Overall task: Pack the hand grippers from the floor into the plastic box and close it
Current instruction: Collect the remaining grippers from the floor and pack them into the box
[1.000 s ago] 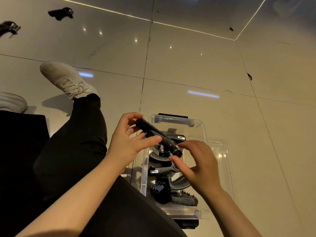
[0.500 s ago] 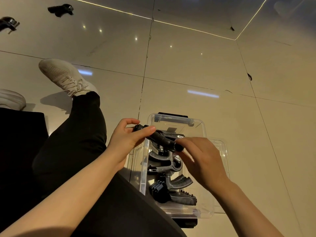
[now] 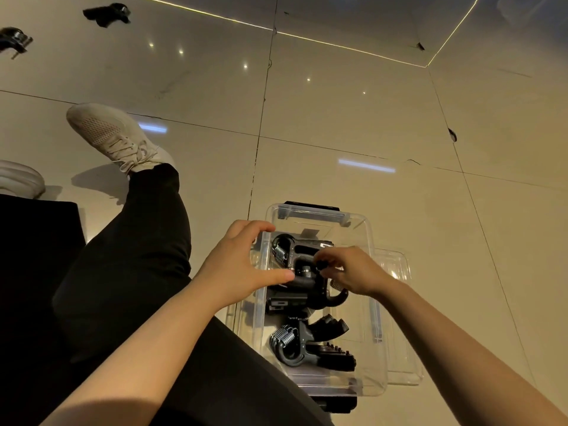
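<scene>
1. The floor (image 3: pixel 338 112) is showing glossy, smooth beige tile, mirroring ceiling lights.
2. The box (image 3: pixel 365 229) at lower centre is looking like clear, shiny plastic.
3. The hand grippers (image 3: pixel 310 348) inside are showing matt black plastic and bright coiled metal springs.
4. The shoe (image 3: pixel 113 133) at left is showing pale, perforated cloth mesh.
5. The trousers (image 3: pixel 129 265) are looking like matt black cloth.
</scene>
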The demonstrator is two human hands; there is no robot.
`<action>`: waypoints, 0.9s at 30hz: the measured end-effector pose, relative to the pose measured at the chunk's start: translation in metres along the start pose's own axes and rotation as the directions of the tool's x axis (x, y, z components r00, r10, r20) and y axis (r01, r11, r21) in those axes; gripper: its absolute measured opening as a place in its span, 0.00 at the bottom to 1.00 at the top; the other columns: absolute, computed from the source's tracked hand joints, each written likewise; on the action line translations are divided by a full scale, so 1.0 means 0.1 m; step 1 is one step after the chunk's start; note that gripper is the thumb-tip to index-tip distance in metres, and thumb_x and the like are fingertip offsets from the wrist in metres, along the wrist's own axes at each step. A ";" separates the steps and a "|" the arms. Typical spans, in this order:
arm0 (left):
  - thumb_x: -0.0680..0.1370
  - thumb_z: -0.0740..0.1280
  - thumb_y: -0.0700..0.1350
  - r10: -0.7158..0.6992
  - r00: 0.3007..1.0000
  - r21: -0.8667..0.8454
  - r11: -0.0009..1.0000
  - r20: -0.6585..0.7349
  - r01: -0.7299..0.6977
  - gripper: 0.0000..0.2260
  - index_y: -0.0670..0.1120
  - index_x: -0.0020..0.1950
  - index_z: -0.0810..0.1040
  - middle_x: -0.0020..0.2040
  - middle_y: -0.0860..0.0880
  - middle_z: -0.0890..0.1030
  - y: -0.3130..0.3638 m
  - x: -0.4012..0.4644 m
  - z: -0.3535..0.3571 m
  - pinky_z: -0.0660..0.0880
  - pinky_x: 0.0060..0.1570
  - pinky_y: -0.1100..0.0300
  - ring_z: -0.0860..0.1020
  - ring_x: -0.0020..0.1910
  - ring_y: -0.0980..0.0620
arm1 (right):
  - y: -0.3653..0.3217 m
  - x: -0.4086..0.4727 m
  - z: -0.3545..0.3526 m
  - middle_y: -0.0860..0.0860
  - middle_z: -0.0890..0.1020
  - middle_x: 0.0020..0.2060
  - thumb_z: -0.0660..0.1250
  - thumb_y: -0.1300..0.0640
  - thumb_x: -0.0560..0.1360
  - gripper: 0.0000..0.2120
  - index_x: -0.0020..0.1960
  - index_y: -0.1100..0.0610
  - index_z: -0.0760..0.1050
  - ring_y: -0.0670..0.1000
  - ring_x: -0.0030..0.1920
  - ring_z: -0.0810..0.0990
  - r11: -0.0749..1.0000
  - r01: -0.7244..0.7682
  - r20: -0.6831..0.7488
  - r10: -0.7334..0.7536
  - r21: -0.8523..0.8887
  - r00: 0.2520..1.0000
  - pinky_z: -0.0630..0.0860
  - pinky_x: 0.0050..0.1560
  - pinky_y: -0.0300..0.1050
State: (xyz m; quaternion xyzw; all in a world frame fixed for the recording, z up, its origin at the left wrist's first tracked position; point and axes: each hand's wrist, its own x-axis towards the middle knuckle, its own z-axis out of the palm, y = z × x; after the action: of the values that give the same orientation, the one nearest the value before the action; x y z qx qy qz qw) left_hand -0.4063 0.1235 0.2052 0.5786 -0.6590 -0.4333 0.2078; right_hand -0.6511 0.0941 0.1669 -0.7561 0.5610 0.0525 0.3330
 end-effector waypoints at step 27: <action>0.71 0.70 0.56 0.066 0.996 0.180 0.981 0.061 -0.076 0.28 0.56 0.68 0.64 0.65 0.56 0.65 -0.01 -0.04 0.02 0.67 0.58 0.65 0.68 0.60 0.59 | -0.19 0.07 1.27 0.48 0.63 0.71 0.66 0.44 0.72 0.33 0.73 0.49 0.58 0.52 0.73 0.57 0.979 -0.131 -0.151 0.108 -0.159 0.983 0.56 0.70 0.53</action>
State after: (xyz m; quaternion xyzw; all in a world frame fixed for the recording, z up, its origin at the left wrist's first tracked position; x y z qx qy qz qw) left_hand -0.4063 0.1280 0.2038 0.5593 -0.7216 -0.3792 0.1509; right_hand -0.5940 0.1630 0.0741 -0.7481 0.6213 0.0658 0.2237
